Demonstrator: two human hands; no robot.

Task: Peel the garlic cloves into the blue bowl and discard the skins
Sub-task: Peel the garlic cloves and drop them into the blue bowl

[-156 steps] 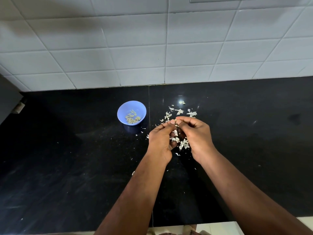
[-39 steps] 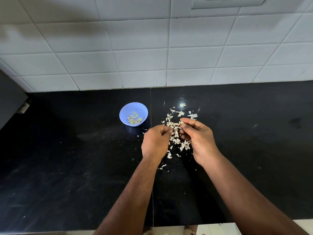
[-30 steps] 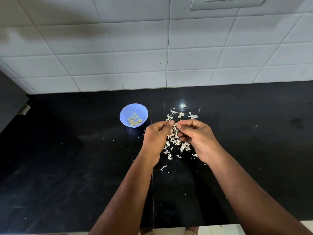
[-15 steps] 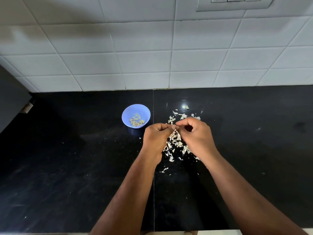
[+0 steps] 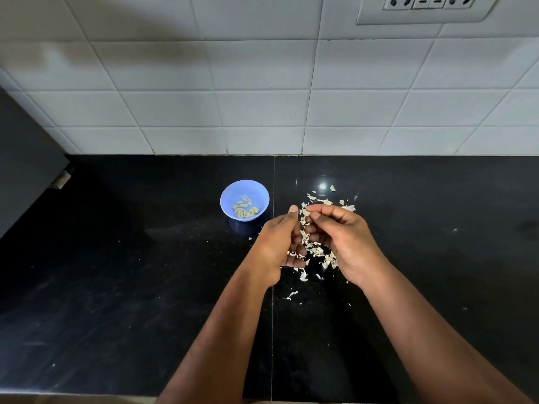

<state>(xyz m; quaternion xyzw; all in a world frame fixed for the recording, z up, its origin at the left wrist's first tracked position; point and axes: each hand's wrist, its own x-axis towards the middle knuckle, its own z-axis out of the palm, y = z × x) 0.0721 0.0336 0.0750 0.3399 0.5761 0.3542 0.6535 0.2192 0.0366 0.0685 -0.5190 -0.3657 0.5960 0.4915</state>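
Note:
A small blue bowl point(image 5: 227, 196) stands on the black counter with several peeled garlic cloves point(image 5: 245, 212) inside. To its right, torn garlic skins point(image 5: 318, 252) lie scattered. My right hand point(image 5: 348, 243) hovers over the skins and pinches a small pale garlic clove point(image 5: 305, 212) at its fingertips. My left hand point(image 5: 275, 243) is just left of it, fingers curled under and thumb raised beside the clove, a small gap between them. I see nothing held in the left hand.
The black counter point(image 5: 131, 272) meets a white tiled wall point(image 5: 262, 106) at the back. A socket plate point(image 5: 423, 7) sits on the wall at the upper right. A dark cabinet side point(image 5: 26, 158) stands at the left edge.
Half a second ago both hands' fingertips met on the clove. Now the left thumb has pulled slightly away and the clove stays in the right fingertips. More skins lie on the counter than five seconds ago.

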